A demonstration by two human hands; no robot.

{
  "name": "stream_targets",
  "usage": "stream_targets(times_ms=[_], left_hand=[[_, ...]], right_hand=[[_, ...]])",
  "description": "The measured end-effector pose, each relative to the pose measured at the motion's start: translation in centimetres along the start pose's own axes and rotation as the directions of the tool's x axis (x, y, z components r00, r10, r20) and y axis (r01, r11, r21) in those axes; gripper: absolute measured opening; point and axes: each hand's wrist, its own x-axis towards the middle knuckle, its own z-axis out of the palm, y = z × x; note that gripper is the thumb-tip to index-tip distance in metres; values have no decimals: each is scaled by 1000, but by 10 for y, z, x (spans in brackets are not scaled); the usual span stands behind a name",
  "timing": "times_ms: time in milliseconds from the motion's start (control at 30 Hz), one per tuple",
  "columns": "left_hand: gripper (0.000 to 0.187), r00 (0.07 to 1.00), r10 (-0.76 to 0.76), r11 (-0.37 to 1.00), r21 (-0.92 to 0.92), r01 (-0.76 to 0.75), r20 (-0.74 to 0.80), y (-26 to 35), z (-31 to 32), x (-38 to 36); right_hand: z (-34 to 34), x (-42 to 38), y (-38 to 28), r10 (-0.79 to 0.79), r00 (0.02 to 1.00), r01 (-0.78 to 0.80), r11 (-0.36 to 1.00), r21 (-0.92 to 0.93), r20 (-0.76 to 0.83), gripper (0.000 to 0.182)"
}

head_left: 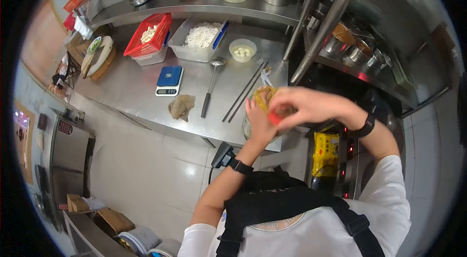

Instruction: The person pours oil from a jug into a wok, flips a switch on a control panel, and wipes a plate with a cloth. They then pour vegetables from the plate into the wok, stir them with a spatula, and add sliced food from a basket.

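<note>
At the front right corner of the steel table stands a round container (246, 129) with a pale, patterned side. Yellow plastic (261, 96) shows around its top. My left hand (261, 120) is closed round the container's near side, and its fingers reach up to the yellow plastic. Over the top, my right hand (304, 106) is curled and a little blurred, with a small red piece (275, 119) at its fingers that looks like a lid. My hands hide most of the container and its contents. Scissors (265, 76) with pale handles lie just behind.
Long chopsticks (245, 91), a ladle (210, 89), a brown cloth (181, 107) and a blue-topped scale (169, 81) lie to the left. Behind are a bowl of white balls (242, 51), a white tub (190, 52) and a red basket (150, 35). A metal post (326, 26) rises at right, beside pots.
</note>
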Motion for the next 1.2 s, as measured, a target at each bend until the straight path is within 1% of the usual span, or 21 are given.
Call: stream_targets(times_ms=[33, 67, 133, 200, 233, 267, 300, 333, 367, 400, 433, 467, 533, 567, 600, 700, 800, 867, 933, 1000, 1200], left_hand=[[65, 999, 46, 999, -24, -46, 3, -2, -3, -3], [65, 998, 55, 998, -30, -55, 16, -9, 1, -9], [63, 997, -51, 915, -404, 26, -51, -27, 17, -25], [61, 961, -234, 764, -584, 275, 147, -25, 0, -43], [63, 934, -314, 784, -507, 357, 171, -30, -5, -52], [64, 904, -381, 798, -425, 428, 194, -35, -9, -62], [65, 858, -458, 599, -633, 490, 232, -59, 5, -88], [66, 630, -688, 311, -639, 704, 359, -58, 12, -101], [69, 423, -805, 178, -510, 842, 417, -67, 20, -118], [69, 336, -752, 24, -486, 874, 567, -79, 27, -129], [70, 336, -631, -162, -542, 824, 699, -94, 38, -144], [70, 329, -608, -152, -512, 845, 723, -82, 49, -137], [73, 435, -394, -404, -577, 709, 810, -57, 57, -126], [75, 433, -333, -423, -543, 725, 837, -44, 61, -118], [75, 421, -322, -413, -526, 744, 848, -30, 68, -110], [74, 504, -443, -210, -633, 746, 741, 5, 96, -91], [72, 505, -509, -64, -616, 785, 697, 33, 131, -77], [69, 531, -544, 40, -611, 790, 650, 69, 157, -55], [67, 650, -446, 298, -583, 756, 615, 90, 180, -36], [60, 649, -465, 368, -535, 761, 603, 113, 197, -18], [58, 688, -505, 560, -410, 720, 520, 161, 245, 15]], right_hand=[[9, 2, -12, -56, 998, 57, 998, -30, 11, 36], [21, 6, -13, -65, 998, 63, 989, 131, 14, 34], [46, 16, 6, -43, 995, 63, 971, 229, -91, 30], [47, 17, 16, 79, 928, 88, 902, 422, -363, 26], [38, 5, 6, 218, 898, 129, 699, 703, -382, 25], [34, -6, 4, 191, 867, 203, 709, 675, -461, 24], [37, -18, 10, 186, 826, 297, 659, 691, -533, 24], [30, -34, 6, 230, 808, 333, 580, 743, -542, 26], [27, -49, 11, 216, 775, 331, 662, 672, -594, 28], [20, -67, 6, 214, 751, 355, 668, 654, -625, 29], [14, -81, 6, 215, 712, 392, 668, 633, -668, 29], [9, -96, 9, 206, 677, 432, 665, 609, -706, 29], [5, -128, 20, 221, 602, 494, 652, 576, -767, 30], [4, -143, 27, 217, 556, 539, 641, 547, -802, 31], [4, -159, 33, 228, 534, 548, 639, 539, -814, 31], [21, -199, 58, 268, 394, 268, 882, 388, -879, 35], [25, -243, 97, 152, 130, -8, 988, 152, -980, 36], [18, -270, 125, 150, 35, 0, 989, 150, -988, 36], [11, -296, 152, 152, -60, 7, 988, 152, -987, 35], [4, -322, 177, 106, -251, -99, 986, 135, -962, 34], [-9, -382, 232, 235, -361, -70, 958, 278, -902, 40]])
